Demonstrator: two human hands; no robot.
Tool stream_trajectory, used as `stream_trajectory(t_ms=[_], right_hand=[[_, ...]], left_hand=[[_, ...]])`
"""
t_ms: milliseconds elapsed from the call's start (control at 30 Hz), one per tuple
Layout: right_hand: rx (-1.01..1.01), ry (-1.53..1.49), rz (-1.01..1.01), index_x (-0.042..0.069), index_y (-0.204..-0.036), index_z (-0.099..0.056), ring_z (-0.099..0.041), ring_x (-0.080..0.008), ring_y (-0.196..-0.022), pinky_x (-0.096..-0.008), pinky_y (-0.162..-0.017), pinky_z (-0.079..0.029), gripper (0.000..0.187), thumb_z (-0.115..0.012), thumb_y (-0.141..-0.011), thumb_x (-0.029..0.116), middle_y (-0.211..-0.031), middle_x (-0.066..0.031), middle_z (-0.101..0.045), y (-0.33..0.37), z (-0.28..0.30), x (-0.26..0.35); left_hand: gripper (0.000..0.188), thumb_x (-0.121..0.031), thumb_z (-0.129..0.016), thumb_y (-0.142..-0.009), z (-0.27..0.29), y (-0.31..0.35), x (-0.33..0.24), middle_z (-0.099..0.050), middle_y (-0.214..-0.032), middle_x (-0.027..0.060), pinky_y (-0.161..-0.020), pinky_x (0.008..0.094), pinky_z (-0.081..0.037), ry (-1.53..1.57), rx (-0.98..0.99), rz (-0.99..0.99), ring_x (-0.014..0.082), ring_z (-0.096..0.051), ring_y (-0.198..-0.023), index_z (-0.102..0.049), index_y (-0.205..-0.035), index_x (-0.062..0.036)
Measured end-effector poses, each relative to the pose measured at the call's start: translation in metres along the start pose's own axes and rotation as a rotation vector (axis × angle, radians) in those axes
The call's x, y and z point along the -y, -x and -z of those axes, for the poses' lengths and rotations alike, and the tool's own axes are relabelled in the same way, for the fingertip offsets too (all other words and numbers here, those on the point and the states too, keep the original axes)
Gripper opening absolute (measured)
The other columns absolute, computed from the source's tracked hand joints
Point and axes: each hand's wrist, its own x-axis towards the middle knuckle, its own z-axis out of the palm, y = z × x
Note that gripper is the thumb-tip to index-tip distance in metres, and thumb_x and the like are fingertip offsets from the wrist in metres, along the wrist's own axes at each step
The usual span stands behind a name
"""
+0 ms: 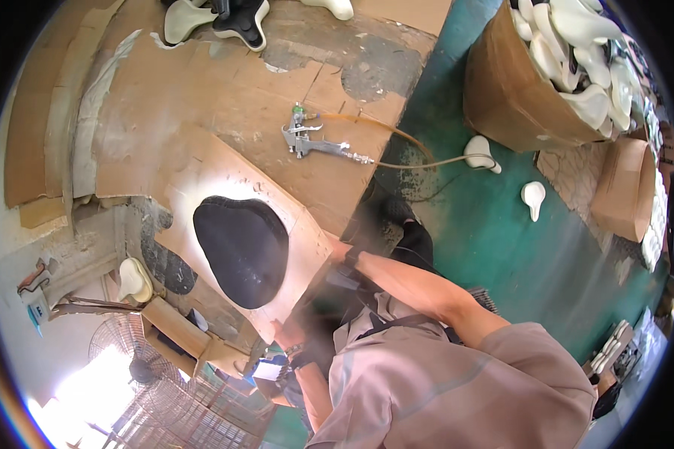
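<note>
A wide black bicycle saddle piece (243, 252) lies flat on a pale cardboard sheet (296, 254), which rests over the brown-covered bench. My left hand (286, 334) grips the sheet's near corner, its fingers partly hidden beneath the edge. At the other near corner, my right hand (339, 250) is closed on the same sheet, most of its fingers out of sight. Neither hand touches the black piece. Beyond the sheet, a metal spray gun (307, 141) lies on the bench, with a hose (408, 163) trailing off its right side.
White saddle foams fill a large cardboard box (502, 97) at the right. Two more, one a small white foam (532, 200), lie on the green floor (494, 254). A smaller carton (623, 187) stands nearby. Saddles (240, 22) sit at the bench's far end. A caged fan (146, 370) stands lower left.
</note>
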Motion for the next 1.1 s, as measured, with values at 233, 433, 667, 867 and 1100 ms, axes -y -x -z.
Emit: stream_trajectory(t_ms=[233, 433, 667, 867, 1100], right_hand=[[-0.041, 0.200, 0.198, 0.013, -0.138, -0.049, -0.047, -0.0182, -0.127, -0.0322, -0.109, -0.036, 0.040, -0.037, -0.102, 0.028, -0.139, -0.0013, -0.053, -0.006, -0.008, -0.087], [-0.301, 0.545, 0.443, 0.014, -0.138, -0.048, -0.046, -0.0210, -0.130, -0.0329, -0.112, -0.034, 0.041, -0.033, -0.102, 0.025, -0.141, -0.0028, -0.052, -0.034, -0.009, -0.159], [-0.173, 1.052, 0.257, 0.012, -0.136, -0.050, -0.047, -0.0242, -0.129, -0.0351, -0.110, -0.035, 0.042, -0.038, -0.097, 0.023, -0.139, -0.0072, -0.053, -0.012, -0.036, -0.099], [-0.120, 1.374, 0.171, 0.009, -0.135, -0.051, -0.048, -0.0270, -0.128, -0.0370, -0.109, -0.037, 0.044, -0.041, -0.093, 0.021, -0.137, -0.0110, -0.054, -0.021, -0.050, -0.072], [-0.142, 1.706, 0.034, 0.007, -0.133, -0.053, -0.049, -0.0303, -0.128, -0.0392, -0.107, -0.039, 0.046, -0.045, -0.089, 0.019, -0.135, -0.0154, -0.055, -0.017, -0.073, -0.068]], left_hand=[[0.036, -0.027, -0.045, -0.103, -0.011, -0.018, 0.106, -0.063, -0.122, 0.0115, -0.097, 0.0388, -0.049, 0.721, -0.123, 0.145, 0.0260, -0.059, -0.112, -0.056, -0.121, 0.0024], [0.031, -0.021, -0.051, -0.101, -0.020, -0.037, 0.107, -0.065, -0.118, 0.0122, -0.099, 0.0388, -0.050, 0.847, -0.171, 0.150, 0.0259, -0.060, -0.113, -0.055, -0.120, 0.0030], [0.034, -0.020, -0.051, -0.101, -0.018, -0.021, 0.090, -0.063, -0.122, 0.0155, -0.100, 0.0408, -0.052, 0.856, -0.188, 0.137, 0.0281, -0.060, -0.115, -0.052, -0.123, 0.0061], [0.035, -0.027, -0.052, -0.100, 0.003, -0.007, 0.005, -0.065, -0.115, 0.0133, -0.097, 0.0419, -0.051, 1.156, -0.211, 0.323, 0.0272, -0.061, -0.108, -0.055, -0.118, 0.0033], [0.038, -0.040, -0.055, -0.098, -0.053, -0.013, -0.052, -0.063, -0.125, 0.0066, -0.102, 0.0399, -0.044, 1.975, -0.069, 0.536, 0.0237, -0.057, -0.114, -0.061, -0.117, -0.0078]])
